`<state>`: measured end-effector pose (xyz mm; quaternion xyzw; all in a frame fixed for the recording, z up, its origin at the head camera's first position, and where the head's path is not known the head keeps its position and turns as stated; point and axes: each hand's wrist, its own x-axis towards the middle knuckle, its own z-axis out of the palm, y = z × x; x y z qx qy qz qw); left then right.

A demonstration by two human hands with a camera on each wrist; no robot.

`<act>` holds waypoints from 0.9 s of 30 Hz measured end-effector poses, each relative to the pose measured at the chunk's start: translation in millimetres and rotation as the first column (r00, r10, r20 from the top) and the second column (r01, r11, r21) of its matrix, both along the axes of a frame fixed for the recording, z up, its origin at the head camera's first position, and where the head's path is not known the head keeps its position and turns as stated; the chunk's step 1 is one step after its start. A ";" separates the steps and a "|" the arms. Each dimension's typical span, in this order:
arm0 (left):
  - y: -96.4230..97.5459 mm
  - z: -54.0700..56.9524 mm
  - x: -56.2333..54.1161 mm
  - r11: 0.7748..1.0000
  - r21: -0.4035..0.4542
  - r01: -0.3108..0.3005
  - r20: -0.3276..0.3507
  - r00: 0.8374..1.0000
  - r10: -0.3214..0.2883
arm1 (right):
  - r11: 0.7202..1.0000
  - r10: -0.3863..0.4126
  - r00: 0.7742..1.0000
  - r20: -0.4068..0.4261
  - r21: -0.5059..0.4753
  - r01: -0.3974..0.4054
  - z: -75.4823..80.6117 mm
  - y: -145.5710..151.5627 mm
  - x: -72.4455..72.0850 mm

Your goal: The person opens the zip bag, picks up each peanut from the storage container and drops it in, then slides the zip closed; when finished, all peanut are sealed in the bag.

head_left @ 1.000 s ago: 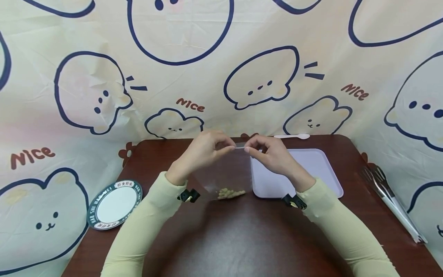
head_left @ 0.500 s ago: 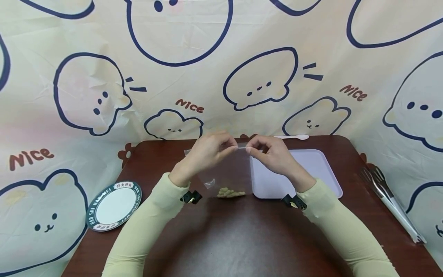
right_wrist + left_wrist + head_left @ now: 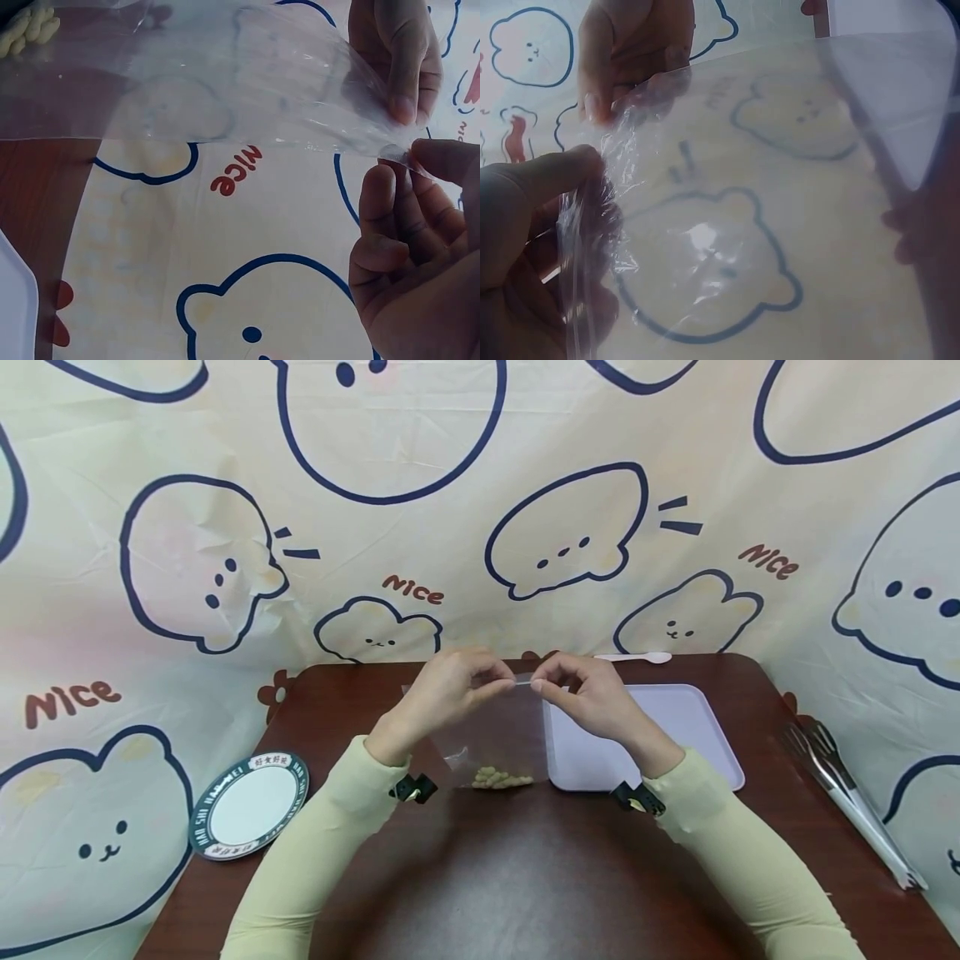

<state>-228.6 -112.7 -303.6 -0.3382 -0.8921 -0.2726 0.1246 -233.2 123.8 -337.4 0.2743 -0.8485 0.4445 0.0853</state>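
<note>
A clear plastic bag [image 3: 491,731] hangs upright over the table. Shelled-looking pale pods, apparently peanuts [image 3: 501,777], lie in its bottom and also show at the top left of the right wrist view. My left hand [image 3: 456,687] pinches the bag's top edge between thumb and fingers. Close beside it, my right hand [image 3: 588,695] pinches the same edge near a corner. The right wrist view shows the right thumb and forefinger on a small bit of plastic film. Wrinkled film [image 3: 622,180] bunches near both hands in the left wrist view. Whether the bag's mouth is sealed I cannot tell.
Right of the bag lies a pale lavender tray [image 3: 686,727], with a white spoon [image 3: 637,657] behind it. A green-rimmed plate [image 3: 249,806] sits at the left. Metal tongs [image 3: 847,797] lie along the right edge. A printed cloth [image 3: 450,543] hangs behind the table.
My left hand has shifted slightly right, towards the right hand. The bag's left side shows a little more clearly. My right hand has hardly moved.
</note>
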 end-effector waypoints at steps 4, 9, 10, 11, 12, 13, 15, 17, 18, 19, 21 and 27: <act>1.6 0.5 0.7 1.000 -0.012 -0.021 0.005 1.000 0.021 | 1.000 0.007 1.000 -0.021 -0.002 -0.007 0.3 -0.6 -0.5; 2.9 0.8 1.8 0.999 -0.022 -0.036 0.017 0.999 0.036 | 1.000 0.012 0.998 -0.060 0.003 -0.012 0.7 -0.7 -0.1; 3.0 0.8 2.0 0.999 -0.022 -0.037 0.019 0.999 0.037 | 1.000 0.011 0.998 -0.068 0.005 -0.011 0.9 -0.8 0.0; 3.2 0.7 2.0 0.999 -0.022 -0.038 0.020 0.999 0.038 | 1.000 0.010 0.997 -0.076 0.006 -0.010 1.0 -0.7 -0.2; 3.1 0.9 2.1 0.999 -0.020 -0.037 0.025 0.999 0.038 | 1.000 0.009 0.997 -0.083 0.007 -0.008 0.9 -0.7 -0.5; 3.2 0.8 2.1 0.999 -0.014 -0.035 0.030 0.999 0.036 | 1.000 0.006 0.996 -0.086 0.005 -0.006 1.0 -0.7 -0.4; 3.3 0.6 1.8 1.000 -0.003 -0.031 0.039 0.999 0.031 | 1.000 0.004 0.997 -0.083 -0.001 -0.004 0.6 -0.8 -1.0; 4.1 0.2 1.5 1.000 0.006 -0.024 0.038 0.999 0.024 | 1.000 0.006 0.997 -0.076 -0.010 -0.007 -0.2 -0.7 -1.3; 4.7 0.1 1.5 1.000 0.009 -0.019 0.034 0.999 0.018 | 1.000 0.007 0.997 -0.071 -0.017 -0.008 -0.7 -0.7 -1.5; 5.4 -0.2 1.3 1.000 0.009 -0.014 0.027 1.000 0.013 | 1.000 0.009 0.998 -0.066 -0.022 -0.010 -1.0 -0.8 -1.6; 6.7 -0.5 1.3 1.000 -0.003 -0.005 0.012 1.000 0.005 | 0.999 0.015 0.998 -0.057 -0.032 -0.017 -1.5 -1.1 -1.8; 9.1 -1.1 2.3 0.998 -0.060 -0.013 -0.017 1.000 0.012 | 1.000 0.007 0.998 -0.065 -0.004 -0.007 -0.9 -1.9 -1.2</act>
